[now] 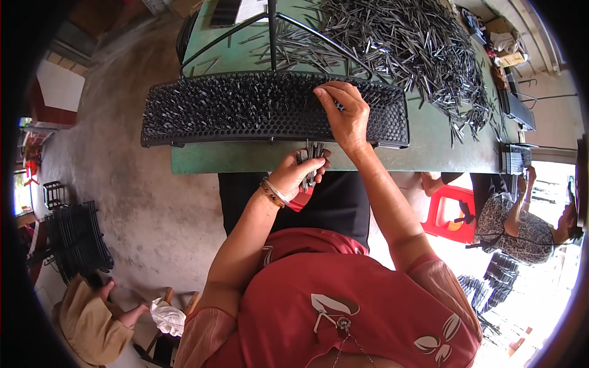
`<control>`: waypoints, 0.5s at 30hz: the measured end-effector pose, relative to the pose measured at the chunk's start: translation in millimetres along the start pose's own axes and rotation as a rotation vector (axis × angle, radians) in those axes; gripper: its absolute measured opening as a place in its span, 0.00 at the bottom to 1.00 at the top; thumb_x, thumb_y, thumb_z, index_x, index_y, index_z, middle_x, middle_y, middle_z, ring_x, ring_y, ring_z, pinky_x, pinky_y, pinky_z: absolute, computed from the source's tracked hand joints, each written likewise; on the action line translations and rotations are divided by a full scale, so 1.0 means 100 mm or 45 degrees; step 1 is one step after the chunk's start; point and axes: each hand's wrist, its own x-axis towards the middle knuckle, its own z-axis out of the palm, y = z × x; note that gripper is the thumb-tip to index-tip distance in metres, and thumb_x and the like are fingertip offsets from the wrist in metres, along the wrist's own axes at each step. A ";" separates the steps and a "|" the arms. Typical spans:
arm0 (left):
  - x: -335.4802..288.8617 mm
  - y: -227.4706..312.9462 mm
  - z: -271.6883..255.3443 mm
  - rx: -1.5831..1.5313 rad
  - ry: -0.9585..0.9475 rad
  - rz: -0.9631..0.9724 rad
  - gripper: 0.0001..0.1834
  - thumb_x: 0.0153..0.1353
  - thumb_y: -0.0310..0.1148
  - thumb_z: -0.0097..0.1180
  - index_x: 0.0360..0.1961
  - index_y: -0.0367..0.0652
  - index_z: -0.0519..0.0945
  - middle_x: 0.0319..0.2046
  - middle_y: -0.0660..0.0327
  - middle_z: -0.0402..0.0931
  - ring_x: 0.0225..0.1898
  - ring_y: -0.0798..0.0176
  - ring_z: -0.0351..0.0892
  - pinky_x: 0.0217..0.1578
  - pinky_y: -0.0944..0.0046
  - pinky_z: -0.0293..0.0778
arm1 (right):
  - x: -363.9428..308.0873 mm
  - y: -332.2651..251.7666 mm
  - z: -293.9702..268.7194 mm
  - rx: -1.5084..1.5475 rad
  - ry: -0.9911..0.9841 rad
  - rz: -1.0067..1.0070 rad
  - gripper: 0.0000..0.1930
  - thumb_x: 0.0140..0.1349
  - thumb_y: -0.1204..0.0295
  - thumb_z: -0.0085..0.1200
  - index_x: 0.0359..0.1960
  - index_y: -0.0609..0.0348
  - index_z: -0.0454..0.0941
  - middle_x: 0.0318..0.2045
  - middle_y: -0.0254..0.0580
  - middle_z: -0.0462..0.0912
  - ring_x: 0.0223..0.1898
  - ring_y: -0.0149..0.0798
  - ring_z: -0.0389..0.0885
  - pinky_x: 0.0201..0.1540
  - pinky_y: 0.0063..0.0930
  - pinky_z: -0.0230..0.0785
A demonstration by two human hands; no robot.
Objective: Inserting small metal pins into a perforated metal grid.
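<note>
My left hand [296,173] is closed around a bundle of thin dark strips [311,153], held upright just in front of the table's near edge. Beyond it, a long black rack [270,138] full of round holes lies across the table. Many narrow pieces [208,101] stand in its holes, densely at the left and middle; bare holes show along the front and toward the right. Over the right half of the rack hovers my right hand [348,113], thumb and fingertips pinched together. Whatever lies between those fingertips is too small to make out.
A big heap of loose dark strips [392,37] covers the far right of the green table [202,161]. Black rods [273,37] rise from the rack's back. A red stool [451,211] and another person [521,227] are at the right. Stacked black racks [76,236] stand on the floor, left.
</note>
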 end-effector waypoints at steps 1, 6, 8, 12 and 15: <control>0.00 0.00 -0.01 0.004 -0.006 0.002 0.14 0.61 0.30 0.54 0.46 0.34 0.75 0.31 0.61 0.77 0.29 0.72 0.73 0.28 0.72 0.71 | 0.00 0.00 0.00 0.005 0.021 0.027 0.06 0.54 0.74 0.62 0.32 0.62 0.83 0.33 0.41 0.82 0.36 0.37 0.79 0.41 0.27 0.70; -0.01 0.01 0.02 -0.079 0.037 -0.061 0.13 0.62 0.31 0.53 0.45 0.34 0.76 0.31 0.62 0.77 0.29 0.71 0.74 0.28 0.71 0.72 | 0.00 0.01 -0.03 -0.010 -0.019 0.063 0.06 0.54 0.73 0.61 0.32 0.62 0.83 0.33 0.41 0.82 0.36 0.38 0.79 0.41 0.27 0.70; -0.03 0.05 0.06 -0.162 0.044 -0.109 0.13 0.62 0.31 0.52 0.45 0.35 0.76 0.31 0.62 0.76 0.29 0.71 0.75 0.28 0.70 0.73 | -0.01 0.01 -0.04 0.006 -0.028 0.068 0.06 0.55 0.73 0.61 0.32 0.62 0.83 0.34 0.41 0.82 0.37 0.39 0.80 0.42 0.27 0.70; -0.06 0.09 0.09 -0.212 0.040 -0.183 0.13 0.63 0.32 0.52 0.46 0.36 0.75 0.30 0.62 0.76 0.30 0.69 0.77 0.30 0.68 0.76 | -0.02 0.02 -0.06 -0.023 -0.037 0.045 0.06 0.55 0.73 0.61 0.32 0.62 0.82 0.34 0.41 0.82 0.37 0.38 0.80 0.42 0.27 0.70; -0.05 0.08 0.05 -0.208 -0.020 -0.151 0.14 0.63 0.34 0.52 0.47 0.37 0.75 0.31 0.62 0.77 0.31 0.68 0.78 0.32 0.67 0.77 | -0.05 0.04 -0.04 0.023 -0.005 0.082 0.06 0.55 0.73 0.61 0.33 0.62 0.82 0.35 0.41 0.82 0.37 0.38 0.79 0.42 0.27 0.70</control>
